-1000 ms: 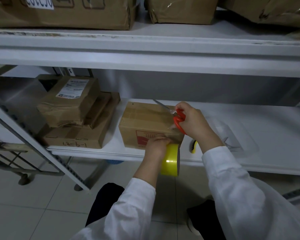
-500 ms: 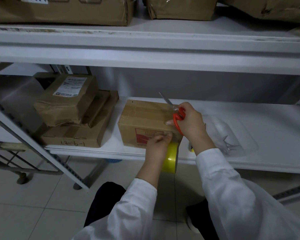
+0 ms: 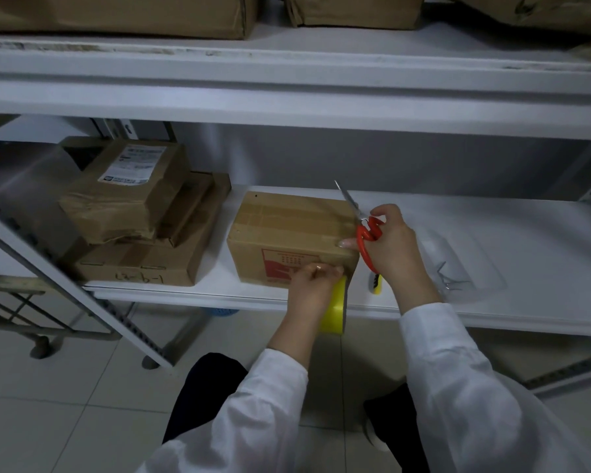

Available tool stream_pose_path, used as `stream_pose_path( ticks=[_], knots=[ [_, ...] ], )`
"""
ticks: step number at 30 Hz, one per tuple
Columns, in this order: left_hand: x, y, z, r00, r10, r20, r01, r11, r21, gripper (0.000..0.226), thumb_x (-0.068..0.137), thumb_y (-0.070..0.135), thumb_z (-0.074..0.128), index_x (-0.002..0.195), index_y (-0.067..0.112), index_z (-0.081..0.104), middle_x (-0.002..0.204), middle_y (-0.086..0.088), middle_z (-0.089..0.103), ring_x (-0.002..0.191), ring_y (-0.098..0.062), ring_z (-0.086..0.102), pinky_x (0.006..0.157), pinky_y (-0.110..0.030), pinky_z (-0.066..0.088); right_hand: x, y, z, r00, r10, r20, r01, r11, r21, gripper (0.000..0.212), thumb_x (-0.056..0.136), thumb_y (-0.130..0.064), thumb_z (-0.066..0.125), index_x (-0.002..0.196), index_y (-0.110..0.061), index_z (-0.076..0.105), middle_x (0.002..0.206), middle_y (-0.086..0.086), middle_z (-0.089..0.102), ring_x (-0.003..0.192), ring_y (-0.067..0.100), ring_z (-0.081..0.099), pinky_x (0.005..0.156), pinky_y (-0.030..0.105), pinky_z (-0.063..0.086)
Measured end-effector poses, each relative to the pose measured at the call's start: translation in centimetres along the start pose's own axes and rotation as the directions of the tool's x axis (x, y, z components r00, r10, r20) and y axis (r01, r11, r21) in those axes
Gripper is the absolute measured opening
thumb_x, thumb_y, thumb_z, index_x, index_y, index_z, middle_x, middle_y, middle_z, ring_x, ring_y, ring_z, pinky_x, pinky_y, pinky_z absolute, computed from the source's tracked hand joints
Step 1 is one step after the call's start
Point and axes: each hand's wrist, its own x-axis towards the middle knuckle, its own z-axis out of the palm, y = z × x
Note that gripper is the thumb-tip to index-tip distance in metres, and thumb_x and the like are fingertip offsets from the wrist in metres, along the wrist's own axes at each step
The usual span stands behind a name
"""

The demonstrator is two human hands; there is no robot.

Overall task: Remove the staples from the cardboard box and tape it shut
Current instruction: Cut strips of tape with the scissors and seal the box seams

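Crowding box (image 3: pixel 287 227): tape roll (image 3: pixel 335 310), scissors (image 3: pixel 367 235), stacked parcels (image 3: pixel 140 216), tray (image 3: pixel 471 261).

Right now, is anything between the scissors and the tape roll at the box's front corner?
Nothing separate. The scissors sit in the right hand by the box at its right edge, blades pointing up and away; the tape roll is held below in the left hand.

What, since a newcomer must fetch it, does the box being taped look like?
On the lower white shelf, right of the stacked brown parcels, one cardboard box stands alone. Only it bears a red print on its front; the left hand with a yellow tape roll and the right hand with red-handled scissors touch it.
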Motion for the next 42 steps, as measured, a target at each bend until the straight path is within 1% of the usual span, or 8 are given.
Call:
stream_pose_path(
  ticks=[4,7,16,21,24,27,33,42],
  knots=[
    [0.1,-0.3,0.1,0.998,-0.056,-0.012,0.055,0.998,-0.029,0.020,0.091,0.017,0.056,0.107,0.020,0.047,0.106,0.001,0.043,0.098,-0.018,0.040,0.087,-0.028,0.031,0.1,-0.2,-0.3,1.000,0.022,-0.001,-0.022,1.000,0.015,0.070,0.071,-0.037,0.079,0.122,-0.013,0.036,0.120,0.013,0.057,0.096,0.024,0.054,0.080,0.027,0.042],
    [0.2,-1.0,0.0,0.998,-0.036,-0.051,0.035,0.999,-0.024,0.015,0.092,0.017,0.056,0.101,0.018,0.045,0.109,0.000,0.043,0.098,-0.017,0.041,0.086,-0.026,0.031,-0.1,-0.2,-0.2,0.999,0.031,0.025,-0.031,1.000,0.007,0.072,0.070,-0.037,0.080,0.123,-0.015,0.035,0.121,0.013,0.057,0.098,0.024,0.054,0.080,0.026,0.041],
    [0.6,-1.1,0.4,0.993,0.006,-0.122,-0.007,1.000,-0.012,0.016,0.091,0.023,0.058,0.078,0.021,0.048,0.081,0.007,0.051,0.090,-0.019,0.050,0.083,-0.028,0.037,-2.9,-0.9,0.3,0.981,-0.191,-0.026,0.188,0.978,-0.089,0.078,0.086,-0.018,0.067,0.146,-0.032,0.020,0.120,0.007,0.063,0.106,0.025,0.063,0.089,0.032,0.050],
    [0.4,-1.3,0.3,0.991,0.057,-0.121,-0.060,0.998,-0.024,0.024,0.091,0.018,0.057,0.069,0.022,0.048,0.076,0.010,0.052,0.075,-0.009,0.049,0.077,-0.026,0.037,-3.0,-0.8,0.9,0.948,-0.318,-0.018,0.313,0.939,-0.142,0.057,0.091,-0.019,0.058,0.141,-0.027,0.034,0.112,0.007,0.066,0.104,0.027,0.062,0.084,0.030,0.048],
    [0.4,-1.4,0.1,0.991,0.067,-0.116,-0.073,0.996,-0.055,0.024,0.092,0.017,0.056,0.069,0.021,0.050,0.075,0.008,0.054,0.075,-0.009,0.050,0.068,-0.023,0.039,-2.9,-0.6,0.8,0.966,-0.257,-0.028,0.256,0.966,-0.039,0.058,0.087,-0.017,0.065,0.137,-0.023,0.035,0.111,0.009,0.066,0.103,0.024,0.063,0.082,0.028,0.048],
    [0.5,-1.3,-0.2,0.990,0.075,-0.119,-0.082,0.995,-0.062,0.025,0.093,0.015,0.053,0.069,0.022,0.052,0.076,0.009,0.054,0.073,-0.005,0.048,0.076,-0.024,0.036,-2.8,-0.4,-0.6,0.991,-0.128,-0.049,0.130,0.990,0.047,0.056,0.081,-0.023,0.074,0.122,-0.018,0.036,0.110,0.008,0.064,0.097,0.020,0.063,0.078,0.022,0.045],
    [0.5,-1.2,-0.2,0.981,0.129,-0.143,-0.137,0.989,-0.050,0.026,0.093,0.014,0.053,0.069,0.023,0.052,0.082,0.003,0.057,0.087,-0.015,0.051,0.081,-0.023,0.035,-3.8,0.1,-4.9,0.979,-0.001,0.205,0.064,0.952,-0.301,0.063,0.052,-0.053,0.084,0.094,-0.017,0.055,0.090,0.001,0.064,0.084,0.021,0.061,0.076,0.031,0.049],
    [0.2,-1.5,0.2,0.985,0.091,-0.147,-0.102,0.992,-0.068,0.016,0.088,0.017,0.062,0.074,0.021,0.055,0.084,0.005,0.057,0.088,-0.016,0.052,0.082,-0.024,0.037,-4.7,0.7,-5.6,0.958,0.034,0.285,0.065,0.941,-0.332,0.059,0.053,-0.045,0.087,0.095,-0.016,0.058,0.095,0.004,0.064,0.090,0.022,0.058,0.076,0.030,0.046]
  ],
)
